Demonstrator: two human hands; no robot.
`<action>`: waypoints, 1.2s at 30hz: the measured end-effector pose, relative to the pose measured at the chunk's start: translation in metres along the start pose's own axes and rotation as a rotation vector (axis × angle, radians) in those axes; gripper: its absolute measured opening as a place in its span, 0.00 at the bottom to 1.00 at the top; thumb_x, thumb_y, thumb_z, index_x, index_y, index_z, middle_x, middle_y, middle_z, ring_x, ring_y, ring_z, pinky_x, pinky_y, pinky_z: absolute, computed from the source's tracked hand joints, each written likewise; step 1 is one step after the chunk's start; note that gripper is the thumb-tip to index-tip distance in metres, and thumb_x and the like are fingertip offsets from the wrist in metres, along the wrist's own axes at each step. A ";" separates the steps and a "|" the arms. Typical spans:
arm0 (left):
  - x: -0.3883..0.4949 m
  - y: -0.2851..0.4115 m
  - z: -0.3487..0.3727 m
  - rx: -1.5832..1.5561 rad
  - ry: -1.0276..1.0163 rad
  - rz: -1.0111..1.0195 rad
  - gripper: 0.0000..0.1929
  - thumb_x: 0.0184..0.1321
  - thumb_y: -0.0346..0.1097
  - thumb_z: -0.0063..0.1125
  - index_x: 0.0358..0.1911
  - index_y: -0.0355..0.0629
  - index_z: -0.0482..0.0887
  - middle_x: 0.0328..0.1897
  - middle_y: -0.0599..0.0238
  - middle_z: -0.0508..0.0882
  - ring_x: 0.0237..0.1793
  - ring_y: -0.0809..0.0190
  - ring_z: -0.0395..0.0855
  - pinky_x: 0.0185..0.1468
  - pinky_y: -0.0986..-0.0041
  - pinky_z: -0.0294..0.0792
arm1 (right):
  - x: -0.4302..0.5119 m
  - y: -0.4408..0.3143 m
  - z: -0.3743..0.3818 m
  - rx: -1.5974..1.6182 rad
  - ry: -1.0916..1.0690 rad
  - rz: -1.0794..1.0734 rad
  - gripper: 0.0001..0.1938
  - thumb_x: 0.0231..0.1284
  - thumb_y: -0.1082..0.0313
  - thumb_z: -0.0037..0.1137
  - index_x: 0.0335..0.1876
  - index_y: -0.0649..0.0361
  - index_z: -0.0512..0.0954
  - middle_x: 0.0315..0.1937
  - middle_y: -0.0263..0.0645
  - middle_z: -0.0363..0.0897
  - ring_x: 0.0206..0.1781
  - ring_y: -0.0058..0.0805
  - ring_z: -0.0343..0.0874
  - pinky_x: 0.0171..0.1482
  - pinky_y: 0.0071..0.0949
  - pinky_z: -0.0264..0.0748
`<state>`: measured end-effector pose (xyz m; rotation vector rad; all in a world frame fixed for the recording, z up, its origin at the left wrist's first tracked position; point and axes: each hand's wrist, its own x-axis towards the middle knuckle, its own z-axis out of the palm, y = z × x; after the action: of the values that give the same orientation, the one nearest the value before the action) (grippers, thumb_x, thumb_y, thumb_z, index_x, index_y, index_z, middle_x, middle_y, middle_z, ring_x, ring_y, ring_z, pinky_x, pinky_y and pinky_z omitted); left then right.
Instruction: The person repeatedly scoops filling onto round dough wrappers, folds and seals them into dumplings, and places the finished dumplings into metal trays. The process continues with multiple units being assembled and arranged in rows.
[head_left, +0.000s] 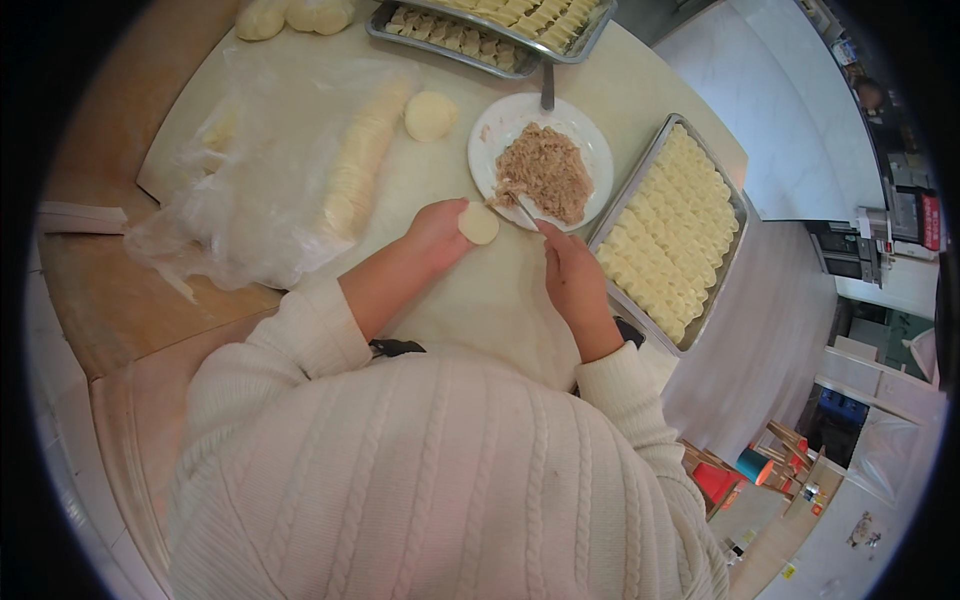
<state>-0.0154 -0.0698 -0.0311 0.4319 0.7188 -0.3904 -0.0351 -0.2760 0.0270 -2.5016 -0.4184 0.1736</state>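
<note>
A round dough wrapper (478, 223) rests flat on the fingers of my left hand (439, 232), with nothing on top of it. My right hand (574, 274) grips the handle of a thin metal utensil (523, 211), whose far end dips into the near-left edge of a minced meat filling (547, 169). That filling is heaped on a white plate (484, 161), and a second utensil's dark handle (547, 86) reaches over the plate's far rim. Beyond my left hand, another round wrapper (430, 116) lies on the table.
To the right, a metal tray (679, 345) holds rows of filled dumplings (667, 232). Two overlapping trays (450, 54) of dumplings sit at the far edge. A plastic bag (262, 172) with a long stack of wrappers (364, 157) lies left, and dough lumps (296, 15) behind it.
</note>
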 end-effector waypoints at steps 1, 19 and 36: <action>0.004 -0.003 0.006 0.016 0.020 0.042 0.18 0.74 0.34 0.33 0.58 0.27 0.62 0.61 0.45 0.70 0.60 0.47 0.73 0.64 0.53 0.69 | 0.000 0.001 0.004 0.014 0.020 0.009 0.17 0.64 0.71 0.46 0.57 0.49 0.76 0.35 0.47 0.77 0.39 0.48 0.78 0.40 0.41 0.75; 0.020 -0.002 0.013 -0.023 0.081 0.031 0.18 0.74 0.34 0.31 0.60 0.28 0.62 0.64 0.45 0.69 0.62 0.47 0.72 0.66 0.53 0.66 | 0.007 0.011 0.012 0.344 0.019 0.294 0.17 0.68 0.75 0.43 0.59 0.59 0.75 0.25 0.34 0.74 0.29 0.22 0.72 0.38 0.22 0.71; -0.008 0.005 -0.002 -0.061 -0.179 0.092 0.16 0.71 0.33 0.40 0.55 0.27 0.69 0.55 0.50 0.76 0.56 0.51 0.75 0.63 0.59 0.68 | -0.006 -0.017 0.000 0.677 -0.175 0.337 0.16 0.69 0.69 0.44 0.59 0.55 0.77 0.22 0.36 0.70 0.23 0.23 0.67 0.29 0.28 0.70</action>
<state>-0.0196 -0.0630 -0.0250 0.3660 0.5334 -0.3158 -0.0451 -0.2653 0.0369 -1.8701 0.0123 0.5680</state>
